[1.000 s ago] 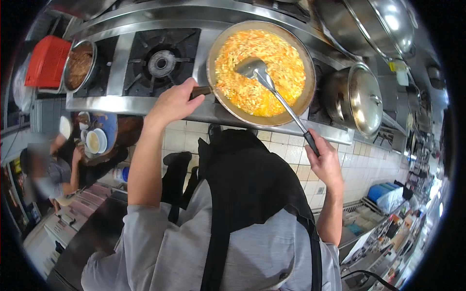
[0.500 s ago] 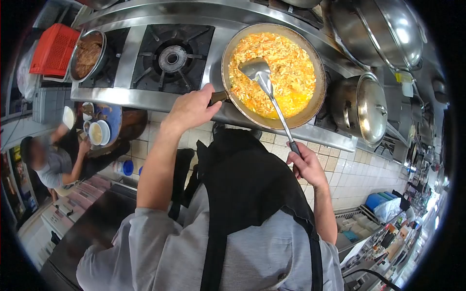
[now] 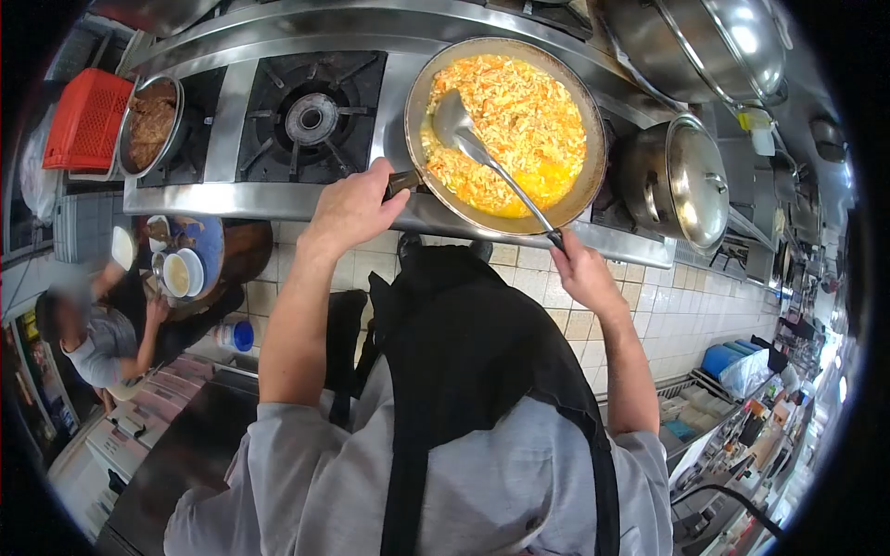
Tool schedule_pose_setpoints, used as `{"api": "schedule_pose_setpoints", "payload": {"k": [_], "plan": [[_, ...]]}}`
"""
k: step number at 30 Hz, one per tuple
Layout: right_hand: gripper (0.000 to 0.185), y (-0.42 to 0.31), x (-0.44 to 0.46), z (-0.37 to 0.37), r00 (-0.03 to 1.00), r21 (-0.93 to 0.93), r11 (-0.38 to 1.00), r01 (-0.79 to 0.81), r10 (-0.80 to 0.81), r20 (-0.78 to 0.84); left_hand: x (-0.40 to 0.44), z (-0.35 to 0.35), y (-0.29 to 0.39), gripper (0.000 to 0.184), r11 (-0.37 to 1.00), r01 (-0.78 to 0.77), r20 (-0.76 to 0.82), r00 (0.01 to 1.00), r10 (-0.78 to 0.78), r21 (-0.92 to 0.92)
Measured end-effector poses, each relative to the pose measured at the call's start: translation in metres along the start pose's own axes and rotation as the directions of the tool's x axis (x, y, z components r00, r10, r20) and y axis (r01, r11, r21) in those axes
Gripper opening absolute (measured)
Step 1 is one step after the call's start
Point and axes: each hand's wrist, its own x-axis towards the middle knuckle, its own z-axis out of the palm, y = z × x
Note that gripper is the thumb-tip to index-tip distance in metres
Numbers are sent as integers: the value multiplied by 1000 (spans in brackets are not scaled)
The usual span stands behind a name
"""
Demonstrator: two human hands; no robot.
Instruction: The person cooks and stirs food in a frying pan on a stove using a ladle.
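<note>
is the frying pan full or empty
Well filled, not empty: yellow-orange food covers nearly the whole base of the frying pan; exact depth unclear.

Both arms [image 3: 295,320] stretched forward, left grip [image 3: 356,210] curled palm-down, right grip [image 3: 586,272] closed, its fingertips probably tucked underneath

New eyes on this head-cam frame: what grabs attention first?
Most likely the bright orange-yellow food filling the wide pan at upper centre, on the stove. Next, the two hands: the left hand on the pan's handle, the right hand holding a long metal utensil whose head sits in the food. Then the red basket, far left.
</note>
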Motion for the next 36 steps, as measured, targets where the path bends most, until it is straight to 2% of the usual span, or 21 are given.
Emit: {"api": "schedule_pose_setpoints", "payload": {"k": [5, 10, 13, 17, 23, 27, 33, 34, 36], "plan": [[25, 0, -26, -12, 996, 115, 991, -71, 64, 66, 2, -4, 0, 41, 1000, 0, -26, 1000, 0, 11], [23, -34, -34, -32, 984, 172, 974, -148, 127, 127, 4, -1, -2, 42, 1000, 4, -28, 1000, -4, 7], [26, -19, -42, -28, 993, 81, 997, 3, -12, 115, 5, 0, -2, 43, 1000, 7, -19, 1000, -6, 7], [22, -6, -52, -32, 992, 36, 999, -31, 26, 124, 6, -1, -2, 45, 1000, 12, -7, 1000, -13, -7], [20, -23, -24, -23, 993, 41, 993, 108, -110, 43, 7, 2, -4, 44, 1000, -2, -29, 1000, 2, -2], [22, -16, 30, -9, 1000, 9, 1000, 7, -7, 1, 5, 0, -2, 46, 1000, 18, -18, 1000, -18, -11], [30, 0, 52, -30, 990, 177, 979, -102, 117, -79, 6, 4, -3, 46, 999, 17, -31, 999, -18, -40], [33, 2, 51, -32, 973, 268, 939, -214, 228, -22, 6, 4, -3, 46, 999, 16, -32, 999, -17, -37], [34, -11, 42, -44, 957, 282, 918, -279, 291, 1, 6, 4, -3, 45, 999, 17, -32, 999, -18, -31]]}}
